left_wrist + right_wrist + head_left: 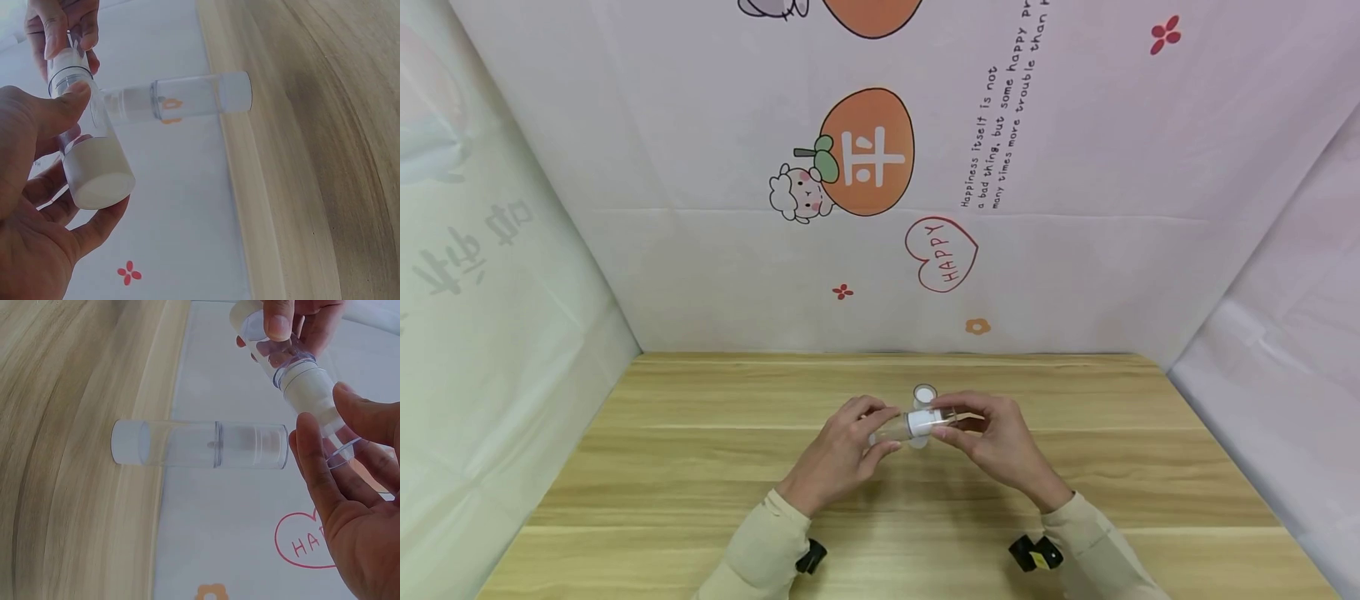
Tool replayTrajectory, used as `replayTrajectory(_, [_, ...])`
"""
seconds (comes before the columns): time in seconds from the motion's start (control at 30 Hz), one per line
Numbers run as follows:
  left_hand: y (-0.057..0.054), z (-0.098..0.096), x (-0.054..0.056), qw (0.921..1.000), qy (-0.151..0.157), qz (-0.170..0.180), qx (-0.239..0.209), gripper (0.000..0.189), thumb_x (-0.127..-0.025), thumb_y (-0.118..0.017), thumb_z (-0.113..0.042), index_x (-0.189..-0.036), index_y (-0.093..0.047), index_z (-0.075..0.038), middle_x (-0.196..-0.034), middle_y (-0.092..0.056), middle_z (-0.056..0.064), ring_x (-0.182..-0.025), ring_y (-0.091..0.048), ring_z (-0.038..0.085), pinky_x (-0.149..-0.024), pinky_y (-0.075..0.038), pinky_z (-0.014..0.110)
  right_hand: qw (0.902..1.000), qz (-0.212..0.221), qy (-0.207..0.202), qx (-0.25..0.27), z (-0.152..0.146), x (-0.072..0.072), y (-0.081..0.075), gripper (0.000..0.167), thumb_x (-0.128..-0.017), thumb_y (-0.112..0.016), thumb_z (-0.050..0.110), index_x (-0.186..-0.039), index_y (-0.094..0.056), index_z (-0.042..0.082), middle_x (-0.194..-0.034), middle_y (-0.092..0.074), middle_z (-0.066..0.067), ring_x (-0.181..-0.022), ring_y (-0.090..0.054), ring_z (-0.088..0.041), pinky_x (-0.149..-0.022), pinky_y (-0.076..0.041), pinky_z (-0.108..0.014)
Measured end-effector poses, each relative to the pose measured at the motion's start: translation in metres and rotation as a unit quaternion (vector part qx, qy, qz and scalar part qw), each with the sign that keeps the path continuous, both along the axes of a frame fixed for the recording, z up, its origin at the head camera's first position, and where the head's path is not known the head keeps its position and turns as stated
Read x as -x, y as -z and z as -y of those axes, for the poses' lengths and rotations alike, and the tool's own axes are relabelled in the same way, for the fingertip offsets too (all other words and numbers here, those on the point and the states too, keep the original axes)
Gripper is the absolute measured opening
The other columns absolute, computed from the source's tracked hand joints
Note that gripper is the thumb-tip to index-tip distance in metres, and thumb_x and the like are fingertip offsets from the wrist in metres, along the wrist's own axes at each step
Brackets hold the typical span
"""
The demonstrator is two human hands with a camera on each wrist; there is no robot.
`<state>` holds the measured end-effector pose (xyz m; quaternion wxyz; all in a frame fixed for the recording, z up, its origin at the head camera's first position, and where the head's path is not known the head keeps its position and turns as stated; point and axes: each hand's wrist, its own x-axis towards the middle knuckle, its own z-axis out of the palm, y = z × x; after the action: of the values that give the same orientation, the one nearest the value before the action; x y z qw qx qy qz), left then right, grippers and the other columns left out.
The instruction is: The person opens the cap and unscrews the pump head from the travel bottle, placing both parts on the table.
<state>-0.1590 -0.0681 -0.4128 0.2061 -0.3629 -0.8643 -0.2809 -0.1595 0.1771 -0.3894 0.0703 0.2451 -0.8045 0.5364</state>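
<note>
A clear pump bottle [892, 428] with a white collar and white base is held tilted between both hands above the table. My left hand [842, 446] grips its clear body near the white base [99, 175], thumb on one side and fingers round the other. At the opposite end, my right hand [1000, 437] pinches the clear cap [342, 453] over the white pump part. Whether that cap is fully seated I cannot tell. Just behind, a second matching bottle [181, 445] stands upright on the table, capped and touched by neither hand.
The wood-grain table [662, 467] ends at a white printed cloth backdrop [715, 275]. White cloth also hangs at the left side [512, 333] and right side [1285, 350]. Black bands with small devices [811, 556] sit at both wrists.
</note>
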Motion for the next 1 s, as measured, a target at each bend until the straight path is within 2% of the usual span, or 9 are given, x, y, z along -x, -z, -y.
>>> replayTrajectory(0.53, [0.005,0.003,0.0,0.9998,0.002,0.02,-0.009,0.037,-0.09,-0.08,-0.017,-0.123,-0.07,-0.005,-0.112,-0.064,0.004,-0.095,-0.059,0.014,-0.076,-0.055,0.027,1.0,0.006,0.005,0.001,-0.008,0.0,0.003,0.029,-0.085,-0.081,0.003,-0.114,-0.073,0.001,-0.11,-0.073,-0.011,-0.093,-0.071,-0.027,-0.078,-0.06,-0.035])
replayTrajectory(1.0, [0.007,0.004,0.0,0.9997,0.0,0.019,-0.013,0.036,-0.088,-0.082,-0.015,-0.121,-0.071,-0.004,-0.111,-0.064,0.004,-0.096,-0.06,0.014,-0.077,-0.055,0.029,0.9999,0.003,0.011,0.003,-0.013,0.001,0.001,0.03,-0.084,-0.081,0.001,-0.114,-0.073,0.0,-0.108,-0.073,-0.012,-0.094,-0.07,-0.03,-0.079,-0.06,-0.035])
